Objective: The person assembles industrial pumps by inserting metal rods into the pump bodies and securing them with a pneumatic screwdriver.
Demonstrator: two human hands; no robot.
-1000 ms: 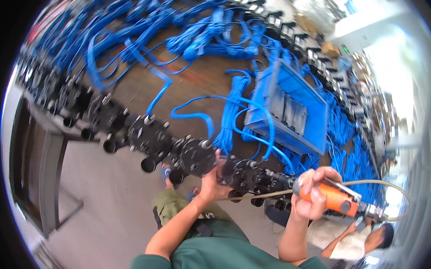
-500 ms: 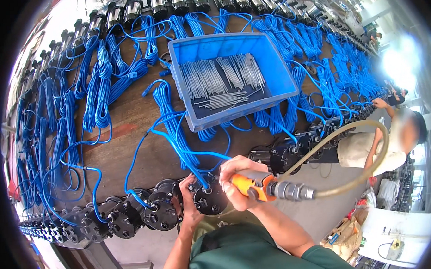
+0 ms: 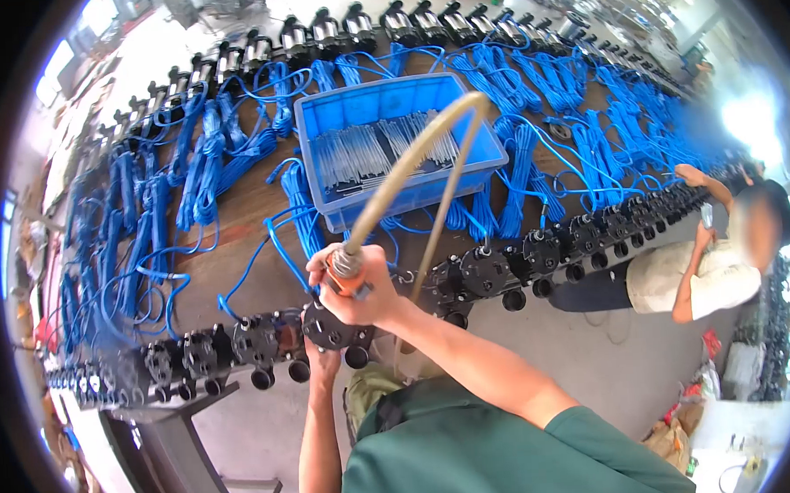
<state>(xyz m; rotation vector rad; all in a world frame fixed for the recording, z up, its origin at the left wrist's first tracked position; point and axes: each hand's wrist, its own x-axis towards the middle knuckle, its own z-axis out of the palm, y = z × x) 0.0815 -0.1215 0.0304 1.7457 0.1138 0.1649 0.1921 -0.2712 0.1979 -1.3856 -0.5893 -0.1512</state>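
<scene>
My right hand [image 3: 378,291] is closed round an orange air screwdriver [image 3: 349,284], which stands nearly upright over the round black end of a pump [image 3: 330,329]. The screwdriver's tip is hidden beneath my fist. A tan air hose [image 3: 417,153] rises from the tool's top and loops back down past my right wrist. My left hand [image 3: 322,360] grips the same pump from below at its left side; its fingertips are partly covered by the pump. A blue cable [image 3: 280,247] runs from this pump's end onto the table.
Black pumps [image 3: 201,354] line the table's near edge, and others [image 3: 324,29] its far edge. A blue bin [image 3: 410,193] of thin metal rods stands mid-table among bundled blue cables [image 3: 207,180]. A co-worker [image 3: 696,273] is at the right.
My right hand has swung the screwdriver left and upright over the pump, and its hose now crosses the bin. My left hand stays at the pump, lower on its side. The view has shifted.
</scene>
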